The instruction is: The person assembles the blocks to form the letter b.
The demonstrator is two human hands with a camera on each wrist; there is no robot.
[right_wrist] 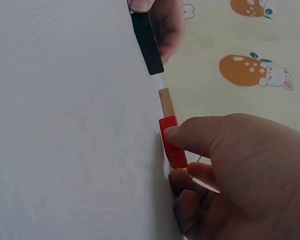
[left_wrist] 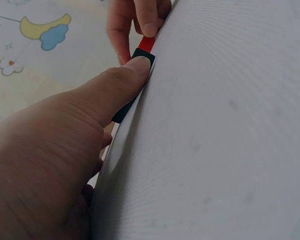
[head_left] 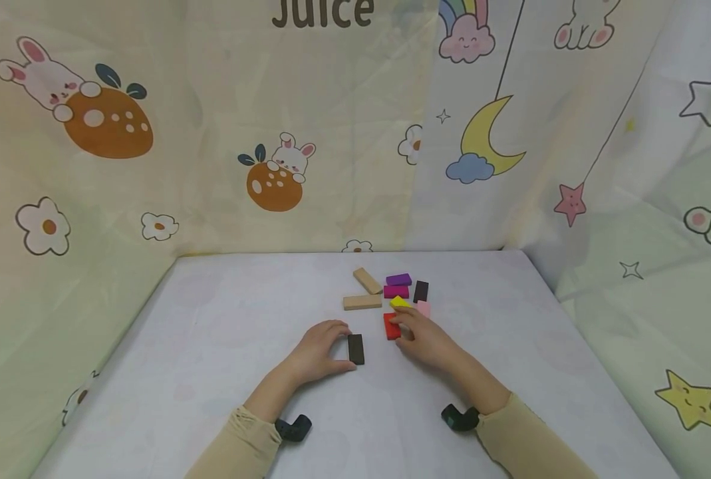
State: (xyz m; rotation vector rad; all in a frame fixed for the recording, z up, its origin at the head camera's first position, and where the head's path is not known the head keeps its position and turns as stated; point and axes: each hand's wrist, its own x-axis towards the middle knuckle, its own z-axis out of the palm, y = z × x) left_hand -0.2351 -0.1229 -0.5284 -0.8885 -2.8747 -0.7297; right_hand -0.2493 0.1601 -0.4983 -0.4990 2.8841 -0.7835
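Note:
Nearer the front of the white table, a black block (head_left: 356,350) lies flat. My left hand (head_left: 319,350) holds it by its short ends, between thumb and fingertips. The thumb rests against the black block (left_wrist: 125,112) in the left wrist view. To the right, my right hand (head_left: 428,338) pinches a red block (head_left: 389,326). In the right wrist view its thumb is against the red block (right_wrist: 171,136), with the other fingers curled behind. Just beyond that hand, a yellow block (head_left: 399,302) and a pink block (head_left: 424,308) are partly hidden.
Behind the hands lie two wooden blocks, one angled (head_left: 367,281) and one lying crosswise (head_left: 362,303). Beside them are a purple block (head_left: 399,279), a magenta block (head_left: 396,291) and a second black block (head_left: 421,291). Printed cloth (head_left: 331,100) hangs around the table (head_left: 211,319).

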